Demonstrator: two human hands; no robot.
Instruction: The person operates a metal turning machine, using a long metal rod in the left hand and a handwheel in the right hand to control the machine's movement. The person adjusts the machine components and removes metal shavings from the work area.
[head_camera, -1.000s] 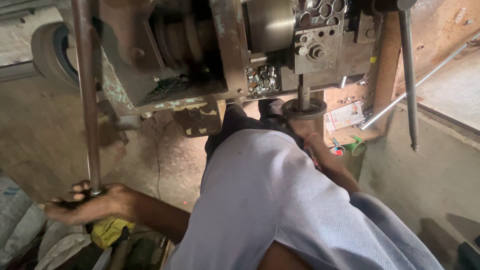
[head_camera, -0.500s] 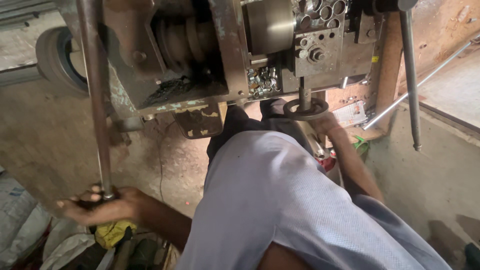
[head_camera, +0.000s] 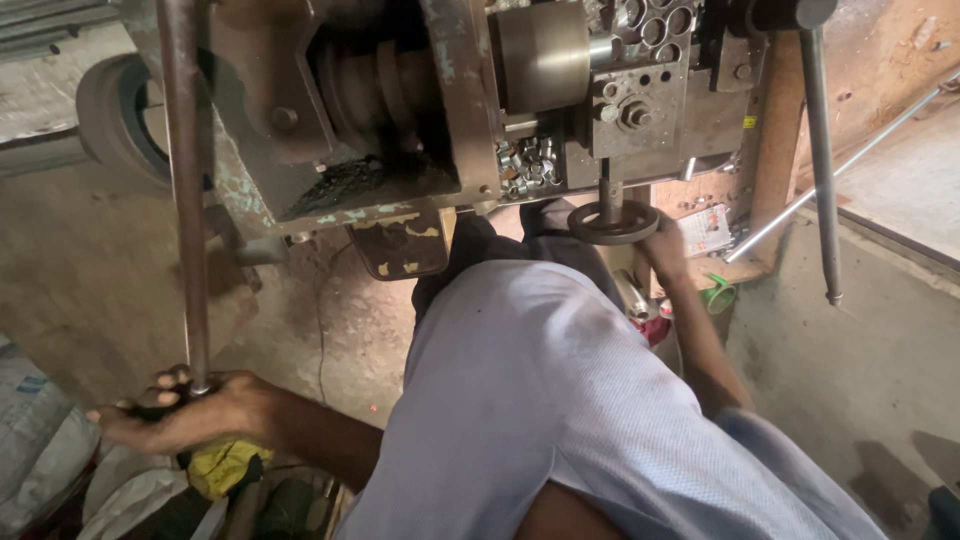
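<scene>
Overhead, a heavy grey machine body (head_camera: 400, 130) with worn green paint is seen, filling the upper part of the view; a polished steel cylinder (head_camera: 545, 55) projects from its face beside a drilled block (head_camera: 640, 110). Below it, a concrete floor (head_camera: 90, 270) is spread, and the person's pale blue shirt (head_camera: 560, 420) occupies the lower centre.

A long steel lever (head_camera: 185, 190) is hung down at the left of the machine. Its lower end is enclosed by the left hand (head_camera: 185, 412), the grip being pressed together around the lever, presumably so that the long arm can be swung with full leverage from below. A second, thinner rod (head_camera: 820, 160) is hung free at the right and is touched by nothing.

A small dark handwheel (head_camera: 613, 222) is mounted on a short vertical spindle under the drilled block. The right hand (head_camera: 662, 245) is laid against the wheel's right rim; whether its fingers are closed on the rim or merely rested there cannot be told. The wheel is placed low, within reach of a crouched operator.

An open recess in the machine face is seen to hold a heap of small bright metal pieces (head_camera: 525, 165), loosely piled. Near the right forearm, a small green funnel-like object (head_camera: 718, 296) is lying on the floor, its contents hidden. A yellow rag (head_camera: 225, 465) is lying just under the left wrist.
</scene>
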